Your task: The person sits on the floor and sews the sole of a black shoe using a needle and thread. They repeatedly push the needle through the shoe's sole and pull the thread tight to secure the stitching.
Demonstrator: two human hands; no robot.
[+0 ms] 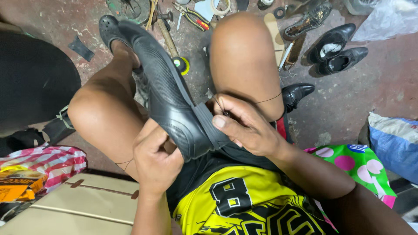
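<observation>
left hand (156, 159) is gripping black leather shoe (172, 102), sole up | right hand (248, 126), at 3 o'clock, is pinching thin thread (267, 99) at its heel

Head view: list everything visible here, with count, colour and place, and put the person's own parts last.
Shoe being worked on: 1, black, sole up, across the knees.
Thread: 1, dark, running from the right hand over the right knee.
Other shoes: about 4, black or dark, floor at upper right.
Pliers: 1, red and yellow grips, floor at top.
Hammer: 1, wooden handle, floor between the knees.
Striped bag: 1, red and white, lower left.
Spotted bag: 1, green with pink spots, lower right.
Left hand: 1, gripping the shoe's heel end.
Right hand: 1, pinching the thread at the sole's edge.
</observation>
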